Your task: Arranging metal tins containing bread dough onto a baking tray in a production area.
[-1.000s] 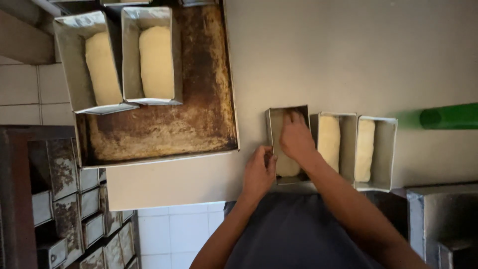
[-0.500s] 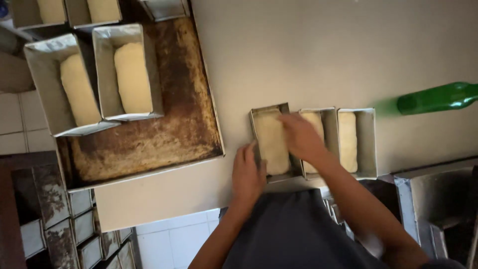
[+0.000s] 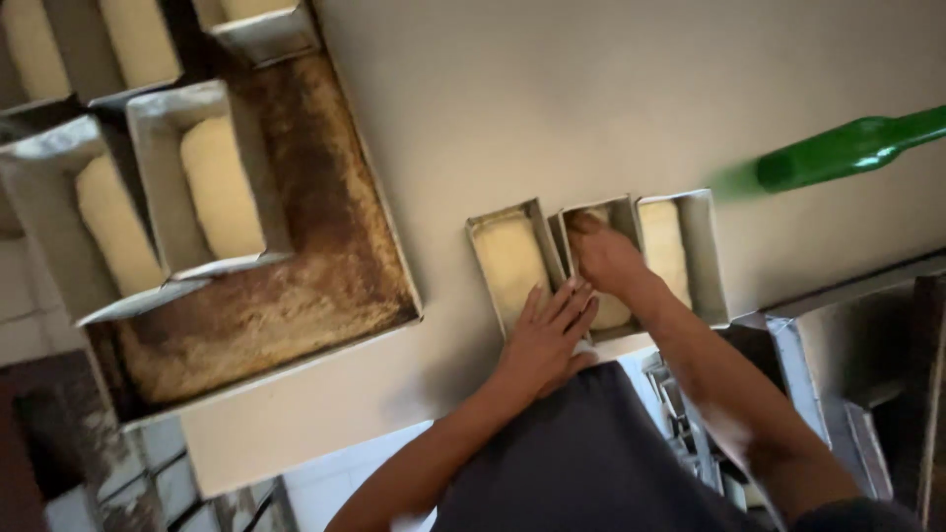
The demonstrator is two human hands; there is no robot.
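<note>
Head view, looking straight down: at the bottom of the frame a dark grey shirt fills the middle, with both forearms reaching up from it to three small metal loaf tins set side by side at the near edge of the pale bench [image 3: 591,108]. The left hand [image 3: 547,335] lies flat with its fingers spread, resting on the near right corner of the left tin [image 3: 509,261], where that tin meets the next one. The left tin holds a pale loaf of dough that fills most of its floor. The right hand [image 3: 603,258] is down inside the middle tin [image 3: 601,266], fingers curled together and pressing on the dough there; whether it pinches the dough or only pushes on it cannot be told. The right tin [image 3: 682,254] sits just beside, touching the middle one, with its own strip of dough.

Further up on the right, a green glass bottle [image 3: 849,148] lies on its side on the bench, blurred. At the left of the frame a large, browned baking tray [image 3: 315,286] carries bigger loaf tins [image 3: 212,182] in the upper left, each with a long pale piece of dough. Below the tray, at the lower left, stacked empty tins show dimly.
</note>
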